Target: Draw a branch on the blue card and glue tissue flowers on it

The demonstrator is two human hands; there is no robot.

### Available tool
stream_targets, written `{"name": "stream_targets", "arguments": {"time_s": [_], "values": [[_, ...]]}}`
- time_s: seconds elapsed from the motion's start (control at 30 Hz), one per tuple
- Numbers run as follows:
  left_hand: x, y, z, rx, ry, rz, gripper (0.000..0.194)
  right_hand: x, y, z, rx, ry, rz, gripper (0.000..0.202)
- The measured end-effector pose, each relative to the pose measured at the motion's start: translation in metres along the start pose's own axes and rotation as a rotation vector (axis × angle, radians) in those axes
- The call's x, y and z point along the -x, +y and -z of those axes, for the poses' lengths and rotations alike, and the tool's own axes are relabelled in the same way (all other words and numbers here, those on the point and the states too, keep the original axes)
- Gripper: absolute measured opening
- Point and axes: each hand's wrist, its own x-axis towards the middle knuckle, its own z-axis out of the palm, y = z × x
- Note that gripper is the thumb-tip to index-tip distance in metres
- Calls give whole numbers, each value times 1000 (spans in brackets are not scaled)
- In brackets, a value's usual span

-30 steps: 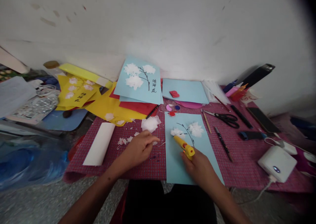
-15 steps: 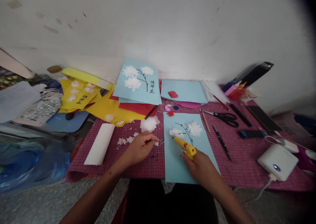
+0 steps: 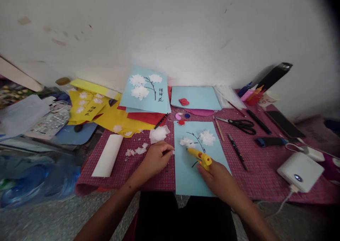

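Observation:
My right hand [image 3: 216,177] is wrapped round a yellow glue gun [image 3: 199,156], whose tip points at the left white paper flower [image 3: 187,142] on a light blue sheet [image 3: 188,184]. A second white flower [image 3: 207,137] and a drawn dark branch are on the same sheet. Left of the sheet, my left hand [image 3: 158,158] has its fingertips pinched on a small white paper piece [image 3: 173,152]. Just beyond that hand lies a stack of thin white paper [image 3: 158,133], with white scraps [image 3: 138,150] to its left.
Scissors [image 3: 241,124], a patterned pen [image 3: 237,152] and a white box [image 3: 300,172] with a cable lie to the right. A rolled white paper [image 3: 108,156] is at the left. Farther back is a finished-looking blue flower card [image 3: 146,90] beside yellow sheets [image 3: 119,118].
The view has shifted slightly. My left hand has come closer to the blue sheet's left edge, with a white piece at its fingertips. The glue gun remains by the left flower.

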Motion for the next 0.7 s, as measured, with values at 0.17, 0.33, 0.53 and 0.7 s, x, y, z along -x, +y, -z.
{"name": "stream_targets", "arguments": {"time_s": [0.17,0.33,0.53,0.7], "values": [[-5,0,-14,-104,3,6,15,9,9,0,-225,54,-9,29],[-10,2,-30,-57,47,139,12,23,33,-4,-495,51,-115,29],[-15,14,-38,27,52,260,13,33,55,-4,-728,21,-171,31],[-18,18,-42,24,31,254,15,33,54,1,-799,16,-162,33]]}}
